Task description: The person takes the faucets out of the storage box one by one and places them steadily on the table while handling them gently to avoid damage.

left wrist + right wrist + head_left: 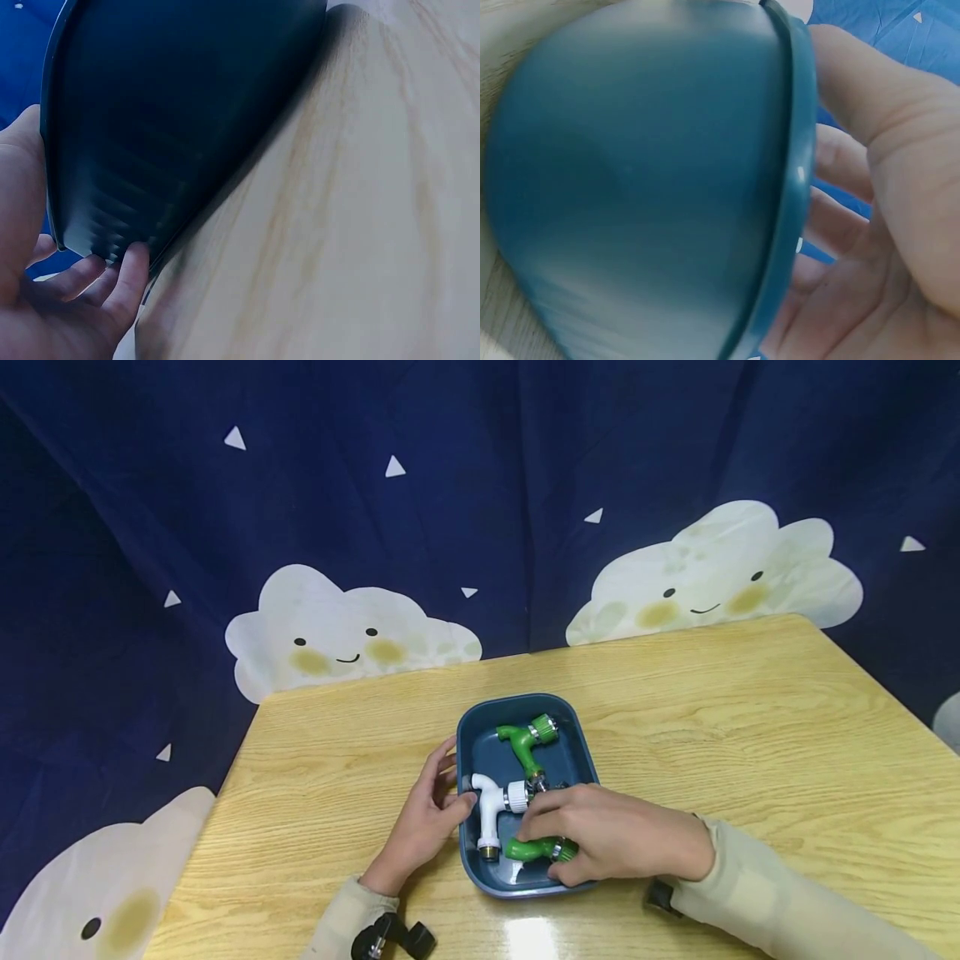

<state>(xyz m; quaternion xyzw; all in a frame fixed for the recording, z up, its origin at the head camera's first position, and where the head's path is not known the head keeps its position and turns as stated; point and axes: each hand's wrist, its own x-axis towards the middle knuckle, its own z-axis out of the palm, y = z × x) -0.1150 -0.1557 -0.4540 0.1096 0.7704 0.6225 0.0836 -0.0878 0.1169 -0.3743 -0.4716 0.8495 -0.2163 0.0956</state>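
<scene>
In the head view a dark blue plastic bin [525, 701] holds several taps. One green tap [522, 743] lies toward its far end, and a white tap [489, 810] lies along the left side. My left hand [424, 818] holds the bin's left wall, thumb over the rim and fingers against the outside; the left wrist view shows the fingers [129, 277] on that wall. Reaching over the right rim, my right hand [611, 831] grips another green tap [528, 849] near the bin's close end. In the right wrist view the bin wall hides that tap.
The bin stands on a light wood-grain table [360, 752]. Behind it hangs a dark blue curtain [525, 485] with white clouds and small triangles. Shiny metal parts [538, 782] beside the white tap's handle are partly hidden by my right hand.
</scene>
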